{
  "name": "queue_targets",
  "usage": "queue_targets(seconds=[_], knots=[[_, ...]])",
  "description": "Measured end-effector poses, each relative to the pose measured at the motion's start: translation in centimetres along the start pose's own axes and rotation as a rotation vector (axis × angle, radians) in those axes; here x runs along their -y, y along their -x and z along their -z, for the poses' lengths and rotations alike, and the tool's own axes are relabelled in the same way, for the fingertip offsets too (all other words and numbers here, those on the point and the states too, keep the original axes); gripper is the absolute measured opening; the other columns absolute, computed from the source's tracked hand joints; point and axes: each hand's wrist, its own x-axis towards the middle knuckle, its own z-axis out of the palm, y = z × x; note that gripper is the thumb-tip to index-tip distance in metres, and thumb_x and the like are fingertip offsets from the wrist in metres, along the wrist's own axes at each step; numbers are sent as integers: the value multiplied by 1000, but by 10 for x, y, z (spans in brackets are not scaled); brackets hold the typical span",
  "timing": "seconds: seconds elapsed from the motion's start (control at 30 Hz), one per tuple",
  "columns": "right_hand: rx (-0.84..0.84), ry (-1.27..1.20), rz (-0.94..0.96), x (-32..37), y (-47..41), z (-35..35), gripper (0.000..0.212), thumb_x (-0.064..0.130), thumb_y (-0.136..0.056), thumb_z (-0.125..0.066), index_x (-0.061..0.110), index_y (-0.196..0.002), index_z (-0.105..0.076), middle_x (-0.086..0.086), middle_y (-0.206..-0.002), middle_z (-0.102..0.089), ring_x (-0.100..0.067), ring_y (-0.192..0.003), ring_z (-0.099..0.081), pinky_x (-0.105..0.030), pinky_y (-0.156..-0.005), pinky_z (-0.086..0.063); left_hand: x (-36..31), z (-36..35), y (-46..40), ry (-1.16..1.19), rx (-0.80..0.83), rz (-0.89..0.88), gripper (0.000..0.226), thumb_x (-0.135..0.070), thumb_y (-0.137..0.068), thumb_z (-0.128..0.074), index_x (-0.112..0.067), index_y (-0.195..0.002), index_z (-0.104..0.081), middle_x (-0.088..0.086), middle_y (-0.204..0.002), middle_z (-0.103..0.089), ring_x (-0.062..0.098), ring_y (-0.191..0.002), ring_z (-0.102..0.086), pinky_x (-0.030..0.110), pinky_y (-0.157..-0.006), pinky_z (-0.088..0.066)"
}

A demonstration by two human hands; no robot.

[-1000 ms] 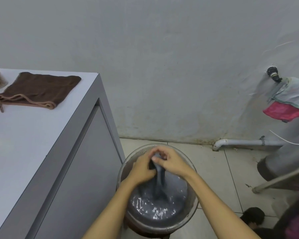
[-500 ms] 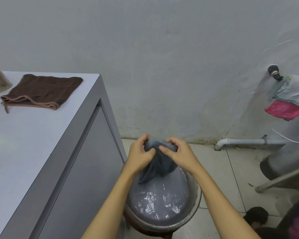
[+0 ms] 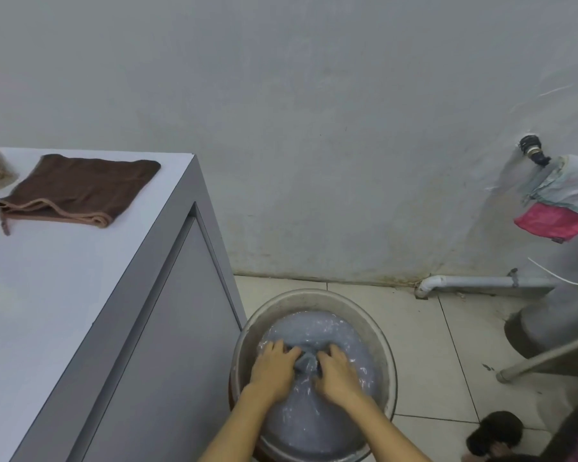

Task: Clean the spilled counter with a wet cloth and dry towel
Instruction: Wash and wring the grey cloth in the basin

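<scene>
cloth point(image 3: 306, 361), grey and sunk in the basin point(image 3: 314, 300) at 6 o'clock on the floor, is bunched between left hand point(image 3: 274, 365) and right hand point(image 3: 336, 370), both gripping it; best wring it well above the water before the counter point(image 3: 47, 295).

A single head-worn camera is looking forward and steeply down at a metal basin point(image 3: 314, 303) on the floor, which is sitting close below it at the lower middle of the wide-angle frame. Left of the basin the counter point(image 3: 64, 295) is running away toward the wall point(image 3: 314, 128), which is filling the upper half beyond the basin. No second view is sharing the scene.
</scene>
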Motion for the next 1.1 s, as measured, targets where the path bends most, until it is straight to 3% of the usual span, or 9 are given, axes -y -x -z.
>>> queue_targets(seconds=[0.13,0.3,0.4,0.5,0.7,0.8,0.9,1.0,1.1], knots=[[-48,-277,-47,13,-4,21,33,30,-91,-55,13,-119,-53,-6,-122,-58,-25,-114,-54,-36,-95,-43,-6,40,-1,474,-157,-63,14,-15,-84,-48,-23,-94,-56,-1,-98,-66,18,-95,-62,36,-83,-50],[-188,-864,54,40,11,91,22,2,-89,-46,4,-101,-66,-5,-94,-71,-16,-93,-66,-30,-79,-54,-22,84,11,890,-415,-170,15,-4,-90,-55,-17,-95,-61,-11,-86,-65,-8,-77,-58,9,-68,-44],[-187,-921,199,58,36,132,17,1,-90,-44,-2,-87,-60,-5,-73,-59,-12,-70,-55,-18,-58,-43,-19,81,15,944,-408,-155,12,-14,-95,-52,-14,-99,-64,-4,-91,-68,1,-81,-61,11,-68,-45],[-185,-999,270,66,49,148,13,3,-91,-44,7,-79,-49,-8,-72,-42,-18,-71,-40,-27,-60,-35,-13,71,13,885,-404,-39,17,-13,-95,-48,-17,-99,-64,0,-88,-68,3,-75,-60,10,-63,-45],[-290,-1152,312,65,60,165,18,17,-96,-49,0,-88,-52,-10,-77,-51,-17,-72,-50,-31,-65,-42,-27,92,1,1104,-609,-27,18,-18,-86,-45,-3,-85,-55,10,-71,-58,12,-65,-49,30,-59,-44],[-312,-867,186,52,39,148,24,25,-94,-51,3,-85,-49,-9,-73,-50,-16,-68,-48,-29,-59,-38,-24,86,-3,964,-638,18,14,-11,-89,-45,-16,-78,-52,-2,-68,-56,13,-63,-50,29,-57,-41],[-311,-430,9,29,13,100,15,23,-95,-48,11,-87,-53,-6,-83,-59,-22,-80,-55,-33,-67,-42,-14,58,-6,638,-478,97,24,-12,-92,-48,-21,-112,-56,0,-108,-63,15,-95,-58,29,-78,-48],[-190,-276,-64,12,5,50,21,11,-94,-44,7,-105,-61,-15,-106,-64,-30,-98,-60,-39,-83,-50,-9,22,-3,380,-213,50,43,-17,-97,-41,-25,-139,-38,3,-142,-42,18,-125,-44,30,-100,-39],[-48,-134,-27,6,8,15,42,12,-96,-43,13,-137,-44,-12,-140,-44,-29,-126,-46,-38,-104,-39,-10,-2,4,110,31,22,61,-13,-97,-38,-28,-151,-12,3,-160,-5,21,-146,-11,39,-116,-18]])
